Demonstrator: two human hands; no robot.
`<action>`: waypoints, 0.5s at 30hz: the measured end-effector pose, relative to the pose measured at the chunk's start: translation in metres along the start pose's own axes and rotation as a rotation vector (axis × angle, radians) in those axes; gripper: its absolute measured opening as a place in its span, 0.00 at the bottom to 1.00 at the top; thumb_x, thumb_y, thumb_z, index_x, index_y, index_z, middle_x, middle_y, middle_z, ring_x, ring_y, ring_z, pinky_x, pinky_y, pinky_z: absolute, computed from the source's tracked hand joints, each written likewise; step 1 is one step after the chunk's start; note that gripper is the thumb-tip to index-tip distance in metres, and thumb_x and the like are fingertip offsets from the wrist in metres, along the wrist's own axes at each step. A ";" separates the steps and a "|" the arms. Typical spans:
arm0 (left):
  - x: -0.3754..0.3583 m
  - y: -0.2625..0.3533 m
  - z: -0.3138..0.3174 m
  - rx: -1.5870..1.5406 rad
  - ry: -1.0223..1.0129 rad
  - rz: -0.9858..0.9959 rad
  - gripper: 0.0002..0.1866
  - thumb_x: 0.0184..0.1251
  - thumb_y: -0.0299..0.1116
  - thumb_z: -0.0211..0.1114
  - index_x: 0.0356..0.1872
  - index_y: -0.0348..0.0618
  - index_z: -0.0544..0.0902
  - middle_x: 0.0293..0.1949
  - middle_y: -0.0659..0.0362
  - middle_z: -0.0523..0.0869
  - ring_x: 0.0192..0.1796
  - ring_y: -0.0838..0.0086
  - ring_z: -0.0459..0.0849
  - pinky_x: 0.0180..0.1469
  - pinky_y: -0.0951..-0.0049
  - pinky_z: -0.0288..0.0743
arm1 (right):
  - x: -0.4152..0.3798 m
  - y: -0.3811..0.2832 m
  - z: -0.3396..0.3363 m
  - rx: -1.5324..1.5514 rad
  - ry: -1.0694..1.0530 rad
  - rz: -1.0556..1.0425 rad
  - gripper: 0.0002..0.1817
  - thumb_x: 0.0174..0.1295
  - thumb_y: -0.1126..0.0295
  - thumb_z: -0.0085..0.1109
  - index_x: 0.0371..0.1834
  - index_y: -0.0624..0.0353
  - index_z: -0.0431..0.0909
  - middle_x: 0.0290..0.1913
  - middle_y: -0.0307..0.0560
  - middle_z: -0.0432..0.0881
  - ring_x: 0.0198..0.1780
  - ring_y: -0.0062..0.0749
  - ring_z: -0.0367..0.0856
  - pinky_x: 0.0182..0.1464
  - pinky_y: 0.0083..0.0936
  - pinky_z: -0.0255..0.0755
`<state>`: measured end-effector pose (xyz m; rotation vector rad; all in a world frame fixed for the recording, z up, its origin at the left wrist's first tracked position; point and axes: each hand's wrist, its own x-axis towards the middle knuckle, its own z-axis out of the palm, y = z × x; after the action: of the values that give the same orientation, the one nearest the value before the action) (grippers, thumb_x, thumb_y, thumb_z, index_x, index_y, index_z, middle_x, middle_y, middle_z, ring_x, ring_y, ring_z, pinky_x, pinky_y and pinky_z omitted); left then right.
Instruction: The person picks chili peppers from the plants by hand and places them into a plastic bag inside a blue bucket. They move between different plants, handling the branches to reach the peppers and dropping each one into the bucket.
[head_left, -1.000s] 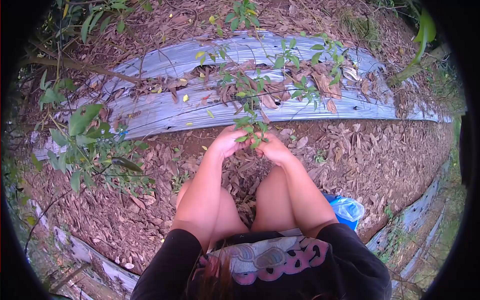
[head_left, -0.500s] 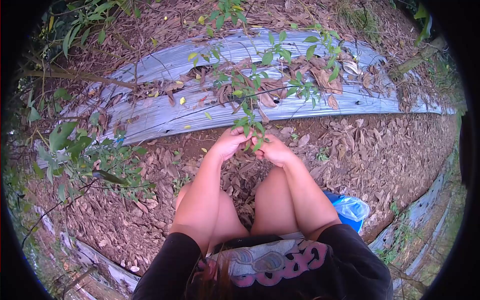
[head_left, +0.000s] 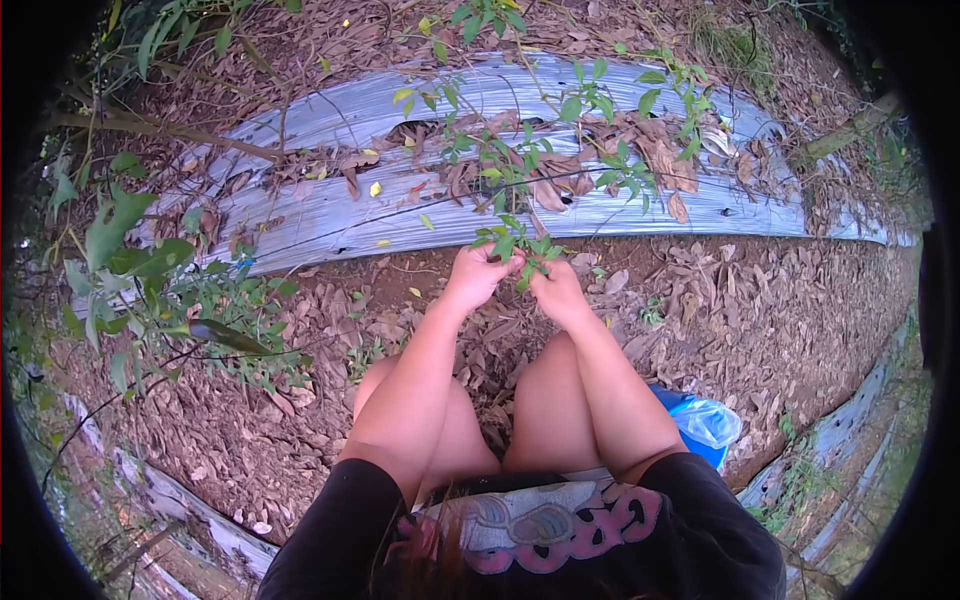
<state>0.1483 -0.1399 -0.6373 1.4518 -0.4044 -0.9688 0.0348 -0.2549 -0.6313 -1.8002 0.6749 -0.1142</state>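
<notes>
A leafy shoot (head_left: 508, 240), just above the frame's centre, runs roughly top to bottom, its tip pointing down-frame. The left hand (head_left: 482, 276) pinches it between thumb and curled fingers; the right hand (head_left: 560, 292) is curled beside it, though leaves hide whether it grips. Plastic sheeting (head_left: 330, 225) crosses the upper frame.

Black shirt (head_left: 690, 560) at six o'clock, wide sleeves (head_left: 340, 520) reaching near the elbows, pink and grey print (head_left: 535, 520) across the front, bare forearms (head_left: 412, 385), bare hands (head_left: 476, 278), bare knees (head_left: 550, 395)
</notes>
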 end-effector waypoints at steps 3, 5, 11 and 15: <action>0.000 -0.003 0.006 -0.062 0.046 0.086 0.07 0.58 0.24 0.66 0.38 0.38 0.83 0.37 0.62 0.85 0.38 0.83 0.78 0.44 0.79 0.71 | 0.002 0.001 0.007 -0.085 0.158 -0.106 0.11 0.57 0.71 0.51 0.38 0.63 0.79 0.23 0.50 0.79 0.26 0.28 0.76 0.30 0.28 0.69; 0.000 -0.008 0.010 -0.085 0.077 0.122 0.07 0.57 0.23 0.66 0.37 0.37 0.83 0.36 0.63 0.85 0.37 0.84 0.78 0.44 0.80 0.71 | 0.006 0.011 0.013 -0.172 0.229 -0.101 0.11 0.56 0.70 0.52 0.37 0.64 0.80 0.24 0.53 0.80 0.27 0.29 0.77 0.32 0.28 0.69; -0.006 -0.004 0.029 -0.134 0.183 0.224 0.06 0.58 0.24 0.66 0.36 0.37 0.84 0.33 0.63 0.85 0.35 0.83 0.78 0.42 0.80 0.72 | 0.013 0.010 0.006 0.073 0.198 -0.034 0.09 0.60 0.72 0.50 0.38 0.63 0.79 0.27 0.44 0.80 0.26 0.27 0.74 0.31 0.25 0.68; -0.004 -0.001 0.019 -0.325 0.193 0.087 0.05 0.59 0.26 0.65 0.35 0.38 0.84 0.32 0.62 0.85 0.34 0.82 0.79 0.41 0.80 0.72 | 0.003 0.001 0.003 0.440 -0.150 0.106 0.07 0.65 0.70 0.49 0.33 0.60 0.76 0.26 0.34 0.75 0.23 0.18 0.68 0.26 0.19 0.65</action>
<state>0.1311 -0.1494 -0.6345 1.2079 -0.1584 -0.7755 0.0378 -0.2536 -0.6340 -1.3342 0.5839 -0.0508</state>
